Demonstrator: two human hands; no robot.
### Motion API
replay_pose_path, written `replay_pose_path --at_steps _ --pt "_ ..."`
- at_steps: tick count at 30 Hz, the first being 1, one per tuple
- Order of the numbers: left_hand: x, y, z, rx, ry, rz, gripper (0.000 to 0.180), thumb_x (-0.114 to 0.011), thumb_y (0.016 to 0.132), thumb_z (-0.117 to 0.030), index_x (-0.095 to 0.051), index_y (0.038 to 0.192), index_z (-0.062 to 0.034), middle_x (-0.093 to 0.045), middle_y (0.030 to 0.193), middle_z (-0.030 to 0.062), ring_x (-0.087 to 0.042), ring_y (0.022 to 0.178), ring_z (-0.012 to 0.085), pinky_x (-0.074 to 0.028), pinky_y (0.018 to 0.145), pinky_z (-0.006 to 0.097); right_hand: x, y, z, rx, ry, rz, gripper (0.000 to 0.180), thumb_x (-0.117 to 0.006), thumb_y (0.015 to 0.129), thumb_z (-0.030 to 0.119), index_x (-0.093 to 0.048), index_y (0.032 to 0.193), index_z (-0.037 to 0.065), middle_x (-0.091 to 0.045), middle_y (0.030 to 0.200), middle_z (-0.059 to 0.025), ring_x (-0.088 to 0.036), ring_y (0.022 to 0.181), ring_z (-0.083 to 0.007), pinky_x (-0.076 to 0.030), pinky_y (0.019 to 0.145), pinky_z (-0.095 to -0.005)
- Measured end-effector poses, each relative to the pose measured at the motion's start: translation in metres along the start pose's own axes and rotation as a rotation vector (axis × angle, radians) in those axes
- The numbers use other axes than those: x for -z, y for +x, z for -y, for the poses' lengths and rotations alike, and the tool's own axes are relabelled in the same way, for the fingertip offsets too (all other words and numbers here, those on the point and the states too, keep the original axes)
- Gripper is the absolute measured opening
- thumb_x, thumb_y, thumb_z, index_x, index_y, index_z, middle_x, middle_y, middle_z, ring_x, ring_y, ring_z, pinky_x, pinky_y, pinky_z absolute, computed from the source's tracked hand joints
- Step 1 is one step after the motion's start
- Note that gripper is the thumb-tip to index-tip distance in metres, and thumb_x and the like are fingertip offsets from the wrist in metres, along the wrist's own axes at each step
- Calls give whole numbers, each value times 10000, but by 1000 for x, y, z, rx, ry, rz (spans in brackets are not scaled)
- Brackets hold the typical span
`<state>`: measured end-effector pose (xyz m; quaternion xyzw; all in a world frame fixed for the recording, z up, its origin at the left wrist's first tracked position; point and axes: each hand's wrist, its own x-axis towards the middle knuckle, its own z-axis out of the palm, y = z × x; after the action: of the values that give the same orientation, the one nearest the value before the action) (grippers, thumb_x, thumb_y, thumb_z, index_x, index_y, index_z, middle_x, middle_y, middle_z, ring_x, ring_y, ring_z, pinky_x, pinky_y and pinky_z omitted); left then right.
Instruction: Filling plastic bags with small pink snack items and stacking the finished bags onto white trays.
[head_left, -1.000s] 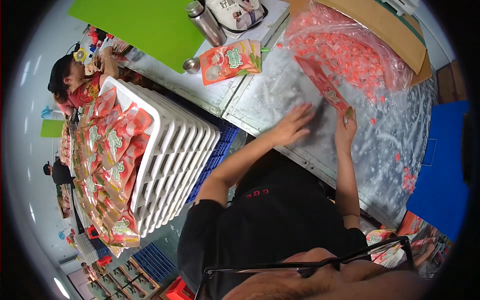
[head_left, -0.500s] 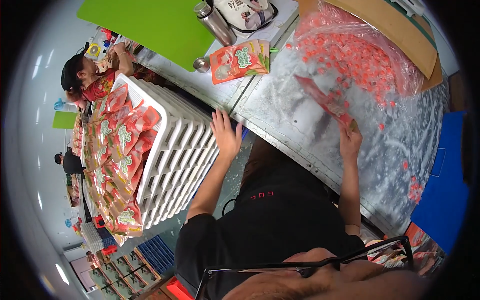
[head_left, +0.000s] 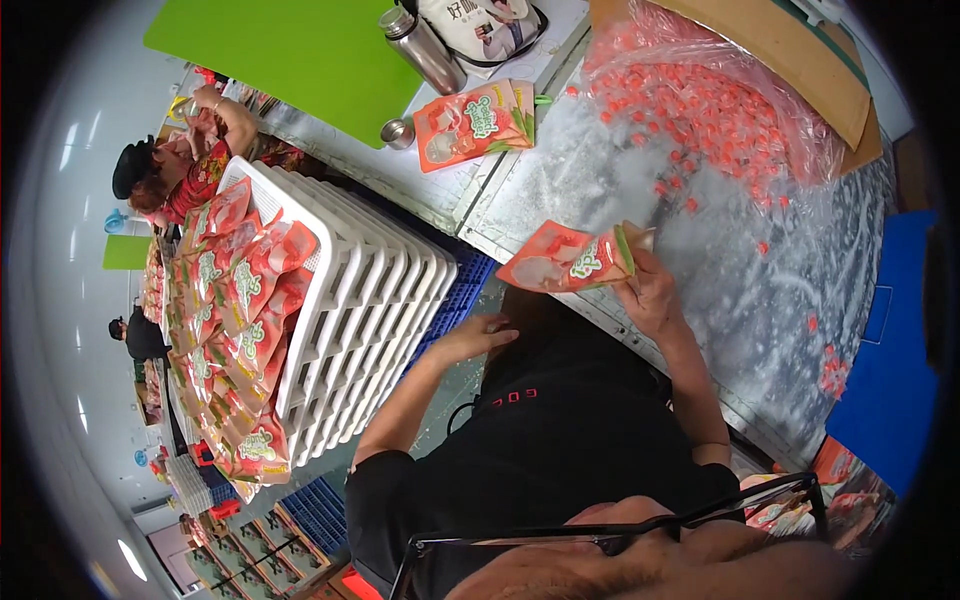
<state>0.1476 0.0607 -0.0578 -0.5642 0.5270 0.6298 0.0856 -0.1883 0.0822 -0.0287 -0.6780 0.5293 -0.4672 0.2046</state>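
In my right hand (head_left: 652,295) is a red printed pouch (head_left: 555,258), gripped at its green-edged end over the near edge of the metal table (head_left: 530,190). The pouch hangs out to the left, its printed side up. My left hand (head_left: 478,338) is in front of my body, near the stacked white crates, with its fingers loosely stretched and nothing in them. Small red wrapped pieces (head_left: 700,120) lie heaped on clear plastic at the table's far right, and several are scattered across the wet-looking metal.
Stacked white crates (head_left: 345,310) stand at left, filled pouches (head_left: 245,330) on top. More pouches (head_left: 465,125), a steel flask (head_left: 425,50), its cup (head_left: 397,133) and a white bag (head_left: 485,30) sit at the back. A person (head_left: 190,165) works beyond the crates.
My right hand has brought the pouch left and nearer, over the table edge, and its printed side now shows. My left hand has drawn back from the table corner toward my body.
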Motion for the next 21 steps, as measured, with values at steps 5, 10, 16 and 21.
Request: replay_pose_path --at_steps 5,10,16,21 --pt "23 -42 -125 -647 388 -127 1145 -874 671 -420 -231 1530 -20 -497 1389 209 -444 1339 323 -358 1106 451 15 6 34 65 -23 322 260 -731 774 106 -702 1024 39 -654 1081 -133 -638 955 -346 -510 861 -418" --pt "-7 -13 -140 -795 386 254 1258 -892 558 -357 -190 1546 -16 -243 1557 281 -196 1473 402 -201 1194 441 15 17 63 287 -1 427 98 -734 728 92 -713 823 85 -612 877 -14 -598 961 -252 -447 914 -408" --pt "-17 -7 -114 -645 98 232 887 -827 652 -261 -423 1404 -22 -358 1480 225 -326 1396 365 -235 1167 432 11 22 55 226 -62 431 85 -743 735 85 -689 800 75 -627 837 -25 -588 792 -258 -437 875 -373" --pt "-18 -21 -82 -663 -58 149 449 -742 781 -81 -375 527 -33 -413 594 -35 -366 630 55 -363 630 273 -7 46 32 63 474 461 96 -698 847 144 -705 875 52 -673 949 -93 -642 869 -267 -469 910 -368"
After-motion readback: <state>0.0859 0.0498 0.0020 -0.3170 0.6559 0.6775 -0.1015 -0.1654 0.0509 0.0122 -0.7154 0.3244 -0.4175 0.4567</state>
